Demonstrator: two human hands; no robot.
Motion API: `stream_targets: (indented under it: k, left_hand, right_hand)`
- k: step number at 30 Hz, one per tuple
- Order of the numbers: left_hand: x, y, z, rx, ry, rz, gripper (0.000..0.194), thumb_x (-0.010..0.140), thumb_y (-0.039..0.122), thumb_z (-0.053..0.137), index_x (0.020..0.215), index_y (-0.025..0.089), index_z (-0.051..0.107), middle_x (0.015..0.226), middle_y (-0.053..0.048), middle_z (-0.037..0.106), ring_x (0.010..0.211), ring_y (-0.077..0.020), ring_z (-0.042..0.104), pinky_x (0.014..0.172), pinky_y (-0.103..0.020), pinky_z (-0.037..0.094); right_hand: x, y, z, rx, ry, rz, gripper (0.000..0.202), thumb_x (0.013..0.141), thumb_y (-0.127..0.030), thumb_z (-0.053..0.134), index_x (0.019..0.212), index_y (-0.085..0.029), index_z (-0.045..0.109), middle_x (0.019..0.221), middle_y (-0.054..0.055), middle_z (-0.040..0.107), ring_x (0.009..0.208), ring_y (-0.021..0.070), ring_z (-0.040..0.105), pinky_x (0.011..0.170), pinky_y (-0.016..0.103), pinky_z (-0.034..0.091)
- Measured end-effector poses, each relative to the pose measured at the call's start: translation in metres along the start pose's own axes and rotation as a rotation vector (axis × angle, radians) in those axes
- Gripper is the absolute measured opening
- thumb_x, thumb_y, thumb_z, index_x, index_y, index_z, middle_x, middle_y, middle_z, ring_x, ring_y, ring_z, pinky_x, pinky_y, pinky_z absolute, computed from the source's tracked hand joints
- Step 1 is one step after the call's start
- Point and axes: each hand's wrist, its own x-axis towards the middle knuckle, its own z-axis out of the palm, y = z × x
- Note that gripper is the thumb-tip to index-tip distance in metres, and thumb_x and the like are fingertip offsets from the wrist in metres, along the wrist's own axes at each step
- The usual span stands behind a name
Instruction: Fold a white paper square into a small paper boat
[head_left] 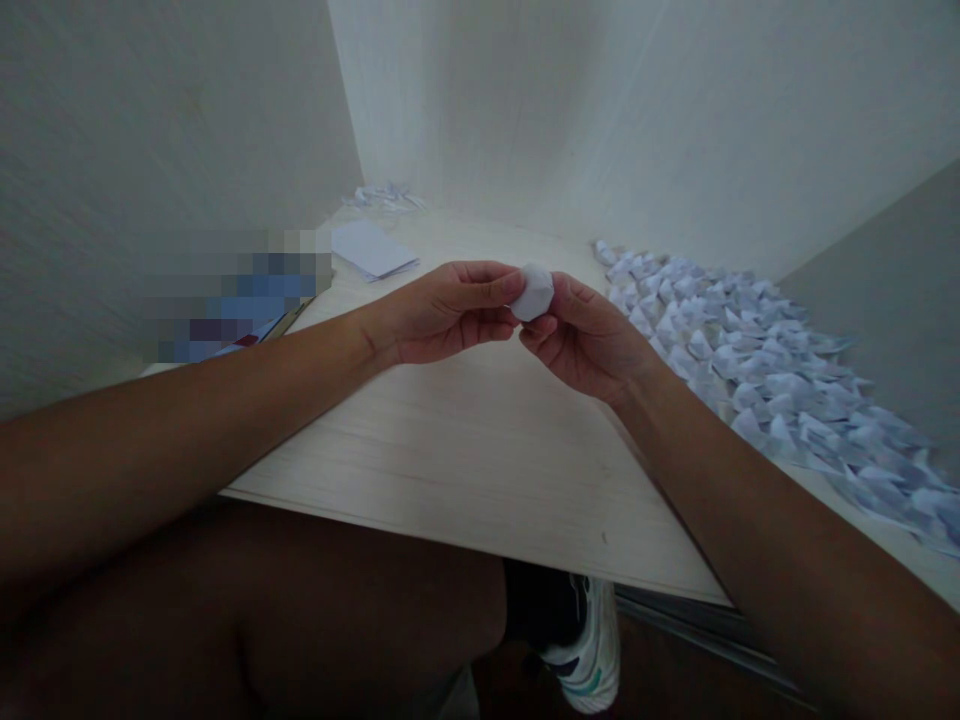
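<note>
A small white folded paper piece point(533, 293), roughly many-sided in outline, is held up over the table between both hands. On its left side, my left hand point(472, 308) pinches it between thumb and fingers. Against its right edge press the thumb and fingers of my right hand point(581, 335), closed on the same piece. The fingers hide part of its edges, so its exact fold cannot be made out. Beyond my left hand lies a small stack of white paper sheets point(373, 248). To the right of my right hand spread many similar folded paper pieces point(739, 350).
The pale wooden table point(465, 450) ends in a front edge above my leg point(360, 590) and a shoe point(592, 650). White paper strips point(384, 197) lie in the far corner. Walls point(525, 110) enclose the back and sides. A pixelated blue item point(255, 305) is at left.
</note>
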Motion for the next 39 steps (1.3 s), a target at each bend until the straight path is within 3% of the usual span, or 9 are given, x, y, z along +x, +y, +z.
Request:
stream_targets:
  k: [6, 12, 18, 22, 29, 32, 35, 39]
  left_hand:
    - [-0.001, 0.0, 0.0, -0.009, -0.022, 0.02, 0.011, 0.099, 0.025, 0.075, 0.095, 0.015, 0.074, 0.093, -0.002, 0.075, 0.08, -0.0099, 0.072, 0.082, -0.022, 0.059]
    - [-0.004, 0.003, 0.013, 0.023, 0.007, 0.083, 0.017, 0.106, 0.03, 0.063, 0.098, 0.017, 0.071, 0.093, -0.001, 0.074, 0.084, -0.0104, 0.074, 0.08, -0.022, 0.057]
    - [-0.009, 0.007, 0.019, 0.239, 0.059, 0.096, 0.024, 0.109, 0.04, 0.058, 0.124, 0.025, 0.068, 0.083, 0.002, 0.068, 0.074, -0.0102, 0.069, 0.072, -0.023, 0.055]
    - [-0.012, 0.01, 0.024, 0.324, 0.058, 0.087, 0.032, 0.111, 0.043, 0.051, 0.136, 0.03, 0.066, 0.076, 0.003, 0.063, 0.062, -0.0094, 0.061, 0.061, -0.023, 0.051]
    - [-0.018, 0.015, 0.041, 0.026, 0.098, -0.003, 0.037, 0.107, 0.022, 0.054, 0.142, 0.031, 0.064, 0.072, 0.006, 0.05, 0.042, -0.0021, 0.025, 0.042, -0.018, 0.029]
    - [-0.018, 0.014, 0.04, 0.086, 0.137, 0.026, 0.039, 0.109, 0.028, 0.055, 0.147, 0.032, 0.061, 0.078, 0.003, 0.058, 0.045, -0.0029, 0.034, 0.042, -0.019, 0.028]
    - [-0.017, 0.012, 0.036, 0.169, 0.134, 0.06, 0.039, 0.109, 0.037, 0.055, 0.147, 0.031, 0.062, 0.077, 0.002, 0.062, 0.05, -0.0056, 0.046, 0.046, -0.02, 0.035]
    - [-0.015, 0.011, 0.029, 0.032, 0.069, 0.057, 0.035, 0.102, 0.024, 0.065, 0.137, 0.028, 0.069, 0.078, 0.003, 0.067, 0.047, -0.0037, 0.046, 0.046, -0.018, 0.037]
  right_hand:
    - [-0.003, -0.002, 0.003, 0.082, -0.01, 0.046, 0.029, 0.084, -0.038, 0.091, 0.091, -0.022, 0.069, 0.086, -0.005, 0.068, 0.068, 0.006, 0.063, 0.068, 0.018, 0.059]
    - [-0.005, -0.003, 0.006, 0.009, 0.019, 0.029, 0.031, 0.089, -0.045, 0.086, 0.092, -0.024, 0.063, 0.082, -0.006, 0.067, 0.066, 0.0065, 0.062, 0.063, 0.019, 0.056]
    - [-0.004, -0.003, 0.005, -0.045, -0.03, 0.024, 0.035, 0.084, -0.051, 0.089, 0.092, -0.025, 0.065, 0.085, -0.003, 0.072, 0.069, 0.0095, 0.062, 0.065, 0.023, 0.056]
    - [-0.006, -0.006, 0.005, -0.129, 0.012, 0.012, 0.034, 0.085, -0.053, 0.087, 0.091, -0.027, 0.065, 0.084, -0.002, 0.071, 0.077, 0.0144, 0.067, 0.065, 0.026, 0.055]
    - [-0.009, -0.011, 0.009, -0.077, 0.014, -0.002, 0.035, 0.084, -0.048, 0.088, 0.087, -0.026, 0.061, 0.075, -0.006, 0.059, 0.063, 0.01, 0.056, 0.065, 0.026, 0.053]
    - [-0.008, -0.011, 0.01, -0.046, 0.069, 0.035, 0.034, 0.083, -0.043, 0.089, 0.088, -0.027, 0.059, 0.073, -0.008, 0.057, 0.059, 0.0088, 0.05, 0.063, 0.024, 0.052]
    - [-0.007, -0.01, 0.011, -0.013, 0.015, 0.023, 0.037, 0.082, -0.04, 0.09, 0.089, -0.026, 0.057, 0.071, -0.011, 0.054, 0.056, 0.0059, 0.047, 0.06, 0.02, 0.05]
    - [-0.005, -0.006, 0.008, 0.04, -0.051, 0.026, 0.041, 0.077, -0.041, 0.094, 0.09, -0.026, 0.058, 0.07, -0.011, 0.055, 0.055, 0.0052, 0.047, 0.058, 0.019, 0.05]
